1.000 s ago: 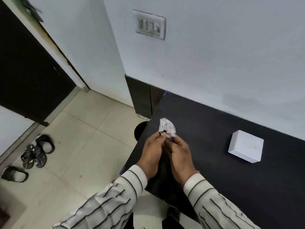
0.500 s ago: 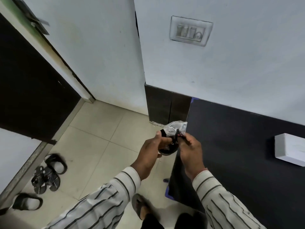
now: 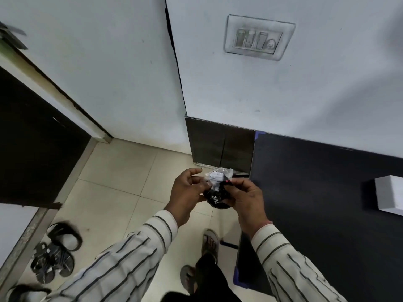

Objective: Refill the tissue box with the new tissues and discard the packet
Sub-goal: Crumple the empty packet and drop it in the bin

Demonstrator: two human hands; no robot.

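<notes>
Hands were seen together over the floor: the crumpled packet (image 3: 216,177) was pinched between the left hand (image 3: 187,192) and the right hand (image 3: 244,197), just beside the black table (image 3: 316,192) edge. Well apart, the white tissue box (image 3: 389,195) was set on the table.

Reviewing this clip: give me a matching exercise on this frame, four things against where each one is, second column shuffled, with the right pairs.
Things:
1. crumpled packet
2. white tissue box
3. sandals
4. switch plate

Places:
A. on the white wall above the table
B. on the tiled floor near the dark door
C. on the black table at the right edge of view
D. between the left hand and the right hand, over the floor

Pairs: 1-D, 2-C, 3-B, 4-A
</notes>
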